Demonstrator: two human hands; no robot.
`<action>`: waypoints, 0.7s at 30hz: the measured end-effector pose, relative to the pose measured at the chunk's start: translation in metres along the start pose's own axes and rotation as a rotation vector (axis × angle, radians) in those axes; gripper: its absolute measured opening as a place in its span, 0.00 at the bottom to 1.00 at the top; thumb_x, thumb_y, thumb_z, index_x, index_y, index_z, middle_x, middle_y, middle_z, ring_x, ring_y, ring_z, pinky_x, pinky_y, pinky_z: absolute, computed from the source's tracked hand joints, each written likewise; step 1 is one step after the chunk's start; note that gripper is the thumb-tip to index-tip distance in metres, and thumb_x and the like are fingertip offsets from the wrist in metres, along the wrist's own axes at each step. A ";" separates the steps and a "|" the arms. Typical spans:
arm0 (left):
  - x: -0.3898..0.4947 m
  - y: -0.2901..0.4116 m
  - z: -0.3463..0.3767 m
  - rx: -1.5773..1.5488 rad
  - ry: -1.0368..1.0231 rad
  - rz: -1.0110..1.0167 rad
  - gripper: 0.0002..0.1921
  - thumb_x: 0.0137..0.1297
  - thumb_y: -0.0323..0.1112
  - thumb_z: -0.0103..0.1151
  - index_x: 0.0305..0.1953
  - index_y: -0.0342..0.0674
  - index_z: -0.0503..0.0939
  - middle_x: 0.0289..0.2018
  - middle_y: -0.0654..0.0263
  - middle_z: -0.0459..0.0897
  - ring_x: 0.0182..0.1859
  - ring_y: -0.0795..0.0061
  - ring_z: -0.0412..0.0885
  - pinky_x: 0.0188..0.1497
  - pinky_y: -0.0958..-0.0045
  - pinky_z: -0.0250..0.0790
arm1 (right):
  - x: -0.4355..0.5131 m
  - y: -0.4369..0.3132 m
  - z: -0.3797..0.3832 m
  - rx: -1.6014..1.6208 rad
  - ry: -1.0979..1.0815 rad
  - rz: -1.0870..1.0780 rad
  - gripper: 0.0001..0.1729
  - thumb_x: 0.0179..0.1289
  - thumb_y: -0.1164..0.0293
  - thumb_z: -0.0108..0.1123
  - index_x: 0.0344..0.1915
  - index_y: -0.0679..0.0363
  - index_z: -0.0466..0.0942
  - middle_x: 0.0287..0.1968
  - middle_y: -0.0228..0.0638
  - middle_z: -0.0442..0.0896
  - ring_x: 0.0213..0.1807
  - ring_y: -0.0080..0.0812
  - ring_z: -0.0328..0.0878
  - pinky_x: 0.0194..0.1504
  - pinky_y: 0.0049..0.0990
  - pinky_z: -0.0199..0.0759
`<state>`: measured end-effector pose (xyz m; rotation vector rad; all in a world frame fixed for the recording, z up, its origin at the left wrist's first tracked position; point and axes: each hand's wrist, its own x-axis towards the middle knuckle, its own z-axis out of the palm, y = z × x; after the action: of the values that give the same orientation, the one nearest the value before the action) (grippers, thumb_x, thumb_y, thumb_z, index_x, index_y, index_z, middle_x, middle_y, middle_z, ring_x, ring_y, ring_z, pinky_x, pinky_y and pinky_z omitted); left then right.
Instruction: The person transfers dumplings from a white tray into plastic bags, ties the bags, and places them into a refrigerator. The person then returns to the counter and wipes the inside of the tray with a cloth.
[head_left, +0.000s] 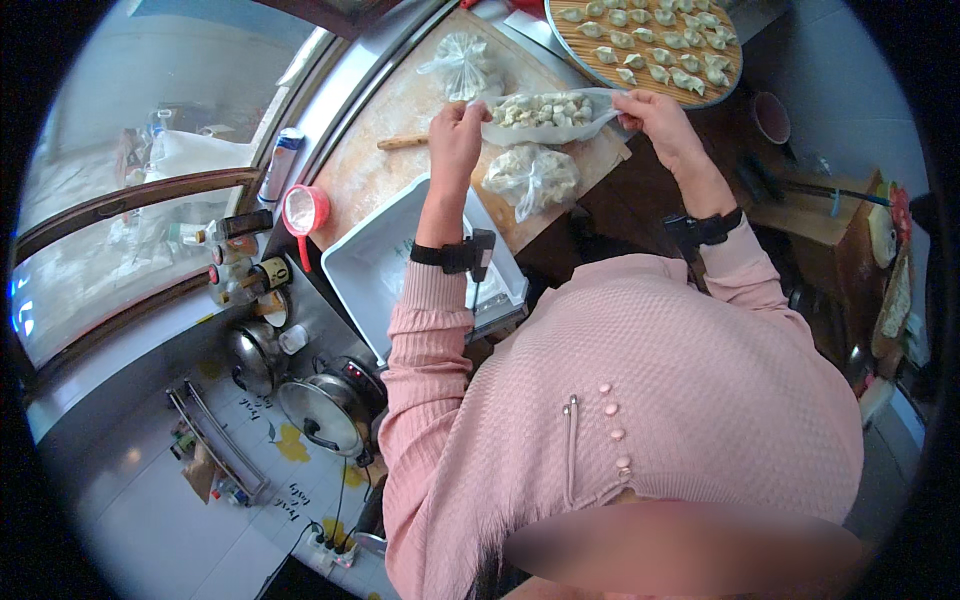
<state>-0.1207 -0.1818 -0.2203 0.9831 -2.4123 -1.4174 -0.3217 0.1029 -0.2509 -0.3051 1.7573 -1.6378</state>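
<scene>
A clear plastic bag (546, 116) filled with small pale dumplings is stretched between my hands above a floured wooden board (375, 180). My left hand (457, 135) grips its left end, and my right hand (649, 120) pinches the right end. Just beyond it lies a knotted clear bag (463, 67); a second knotted bag (531, 180), with dumplings inside, rests on the nearer side of the board. A wooden rolling pin (403, 142) shows partly beside my left hand. Shaped dumplings (664, 56) sit in rows on a round slatted tray (592, 51) at the top right.
A white plastic bin (352, 277) stands under my left forearm, next to a red-handled cup (306, 211) of white powder. Pots with lids (322, 416) and several bottles (240, 259) line the counter at left, below a window. A reddish bucket (771, 118) is at right.
</scene>
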 end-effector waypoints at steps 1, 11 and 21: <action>-0.001 0.008 0.004 -0.237 -0.060 -0.021 0.15 0.76 0.40 0.59 0.50 0.34 0.88 0.39 0.59 0.92 0.48 0.65 0.88 0.54 0.62 0.78 | 0.002 -0.007 0.003 0.028 -0.031 -0.025 0.17 0.76 0.61 0.68 0.48 0.66 0.85 0.36 0.27 0.85 0.35 0.19 0.78 0.43 0.28 0.76; 0.009 0.039 0.083 -0.883 -0.248 -0.059 0.28 0.83 0.52 0.51 0.70 0.35 0.78 0.68 0.61 0.81 0.65 0.71 0.78 0.67 0.63 0.71 | 0.029 -0.012 0.100 0.075 -0.289 -0.072 0.08 0.73 0.71 0.62 0.39 0.63 0.86 0.39 0.27 0.84 0.37 0.20 0.75 0.42 0.24 0.69; 0.034 -0.087 0.070 -0.948 -0.245 -0.617 0.17 0.80 0.44 0.60 0.31 0.43 0.84 0.29 0.71 0.76 0.41 0.73 0.73 0.49 0.68 0.69 | 0.085 0.082 0.023 1.144 0.025 0.648 0.08 0.78 0.71 0.63 0.43 0.64 0.76 0.37 0.36 0.82 0.21 0.17 0.64 0.20 0.17 0.56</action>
<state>-0.1399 -0.1811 -0.3353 1.3228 -1.1993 -2.6116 -0.3449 0.0473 -0.3551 0.7323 0.5756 -1.8127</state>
